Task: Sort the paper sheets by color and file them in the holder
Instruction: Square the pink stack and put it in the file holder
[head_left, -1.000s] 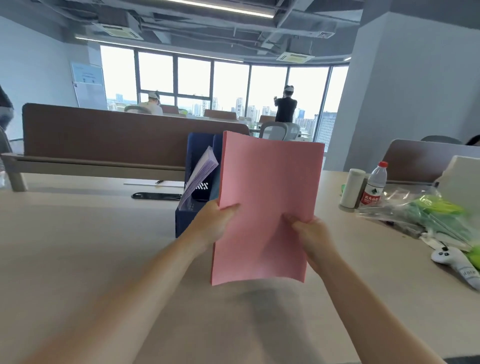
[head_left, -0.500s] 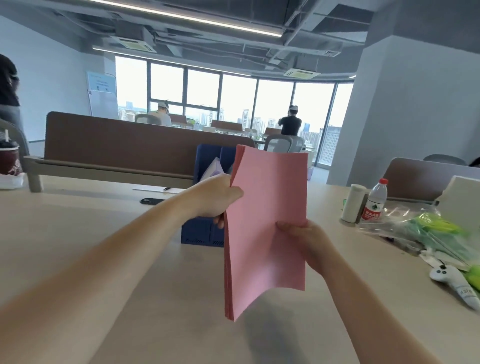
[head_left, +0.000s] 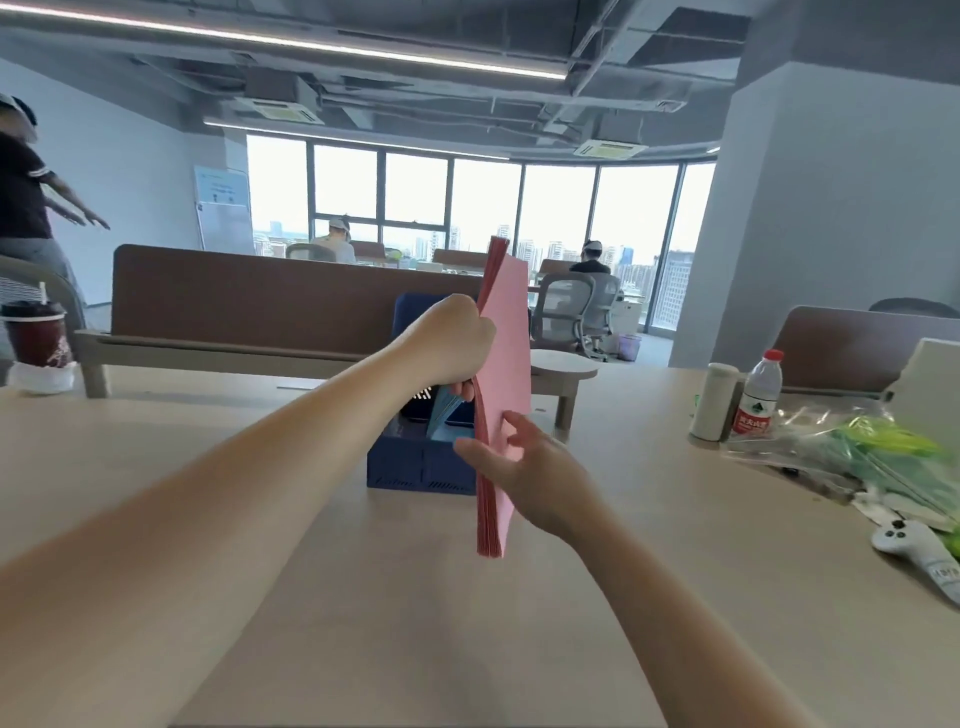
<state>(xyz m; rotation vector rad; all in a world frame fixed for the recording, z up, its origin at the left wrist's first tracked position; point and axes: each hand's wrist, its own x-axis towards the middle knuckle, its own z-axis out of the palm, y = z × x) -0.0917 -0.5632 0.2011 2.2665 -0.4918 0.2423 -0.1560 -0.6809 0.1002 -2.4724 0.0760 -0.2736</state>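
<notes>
A stack of pink paper sheets (head_left: 506, 353) stands upright and nearly edge-on to me, just right of the dark blue file holder (head_left: 415, 465) on the beige desk. My left hand (head_left: 457, 340) grips the stack's upper left edge, fingers curled round it. My right hand (head_left: 524, 467) holds the stack lower down, thumb on the near face and fingers behind it. Inside the holder I see light blue sheets (head_left: 444, 413); my left arm hides much of the holder.
A white canister (head_left: 712, 401), a water bottle (head_left: 757, 399), a plastic bag with green items (head_left: 872, 457) and a white controller (head_left: 919, 553) lie at the right. A dark cup (head_left: 36, 338) stands far left. A brown divider (head_left: 270, 306) runs behind the holder.
The pink stack has turned from facing me to nearly edge-on and moved up beside the holder. My left hand shifted to its upper edge. The view tilted upward.
</notes>
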